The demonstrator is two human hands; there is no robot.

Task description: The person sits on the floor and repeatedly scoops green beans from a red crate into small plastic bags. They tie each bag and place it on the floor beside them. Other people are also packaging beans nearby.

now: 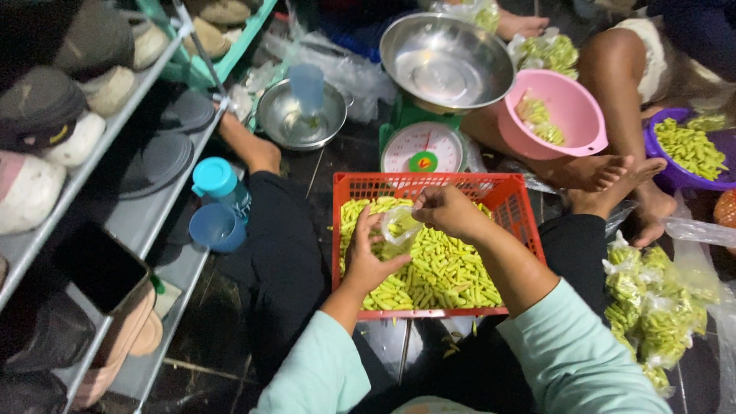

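A red plastic crate (512, 196) sits in front of me, filled with small green chillies (445, 272). Above the chillies my left hand (371, 259) cups a small clear plastic bag (399, 228) from below. My right hand (447, 210) pinches the top edge of the same bag from the right. The bag holds a few green chillies.
A green kitchen scale (423, 146) with a steel bowl (446, 57) stands behind the crate. Another person's bare feet (606, 178), a pink bowl (563, 115) and a purple bowl (686, 149) of chillies are at right. Filled bags (652, 307) pile at right. A shoe rack (115, 138) lines the left.
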